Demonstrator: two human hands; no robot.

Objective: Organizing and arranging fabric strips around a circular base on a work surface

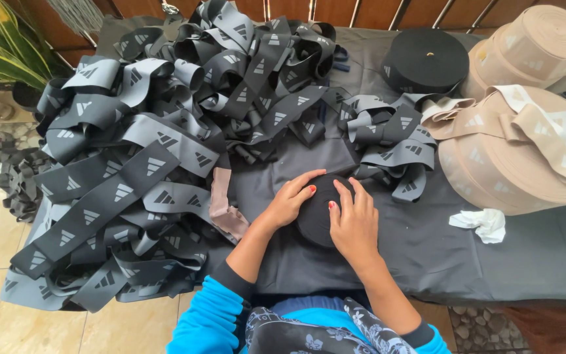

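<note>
At table centre, on the dark cloth (466, 255): one small black roll of elastic band (314, 216), partly wound, lying flat.

- Left hand (291, 200): at the roll's 9 o'clock edge, fingers curved over the top, pressing rather than clenched.
- Right hand (355, 223): at the roll's 3 o'clock side, fingers spread and laid flat on it, no closed grasp visible.
- Loose heap of grey and black printed band (158, 151): at 10 o'clock from the roll, large, spilling over the table edge; a smaller tangle (394, 147) at 1 o'clock.
- Finished black roll (425, 60): at 1 o'clock, far side.
- Beige rolls (519, 157): at 2 to 3 o'clock, large, stacked.
- White crumpled scrap (483, 224): at 3 o'clock.

Progress, judged: the roll in hand is small beside the finished ones; most of the dark band lies unwound, so the greater part appears left.
</note>
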